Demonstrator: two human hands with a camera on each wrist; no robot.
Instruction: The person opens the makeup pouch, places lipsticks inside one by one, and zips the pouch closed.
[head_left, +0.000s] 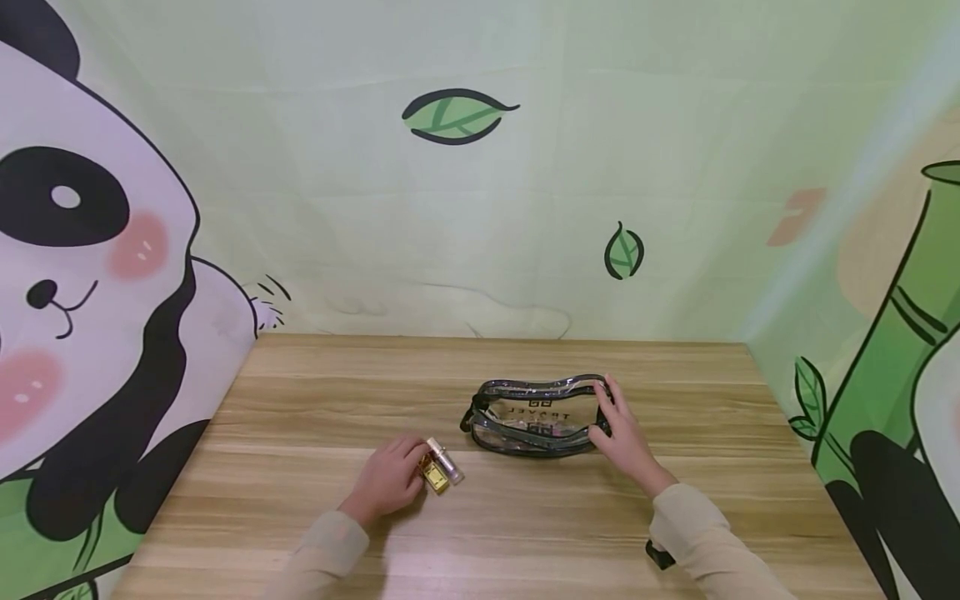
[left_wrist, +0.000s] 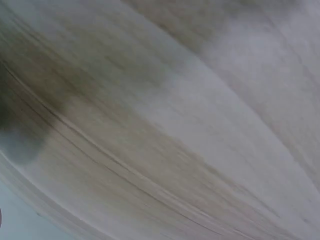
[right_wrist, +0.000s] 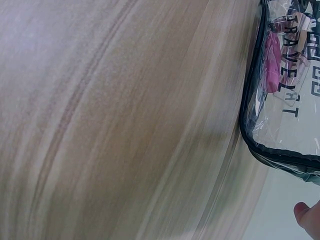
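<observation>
A clear pouch (head_left: 551,417) with dark edging and "TRAVEL" lettering sits on the table with its top opened wide. My right hand (head_left: 626,437) is at its right end, fingers spread and fairly straight across the rim. In the right wrist view, a thumb (right_wrist: 306,216) shows below the pouch's corner, and a pink item (right_wrist: 272,62) shows through the clear plastic. To the left of the pouch, my left hand (head_left: 388,477) holds a gold lipstick-like case (head_left: 434,476) and a slim silvery tube (head_left: 447,462) side by side at its fingertips. The fingers partly hide their upper ends.
The wood-grain table (head_left: 322,383) runs back to a pale green backdrop (head_left: 360,217) printed with leaves, pandas and bamboo. A small black object (head_left: 660,555) shows beside the right sleeve. The left wrist view holds only blurred tabletop (left_wrist: 165,145).
</observation>
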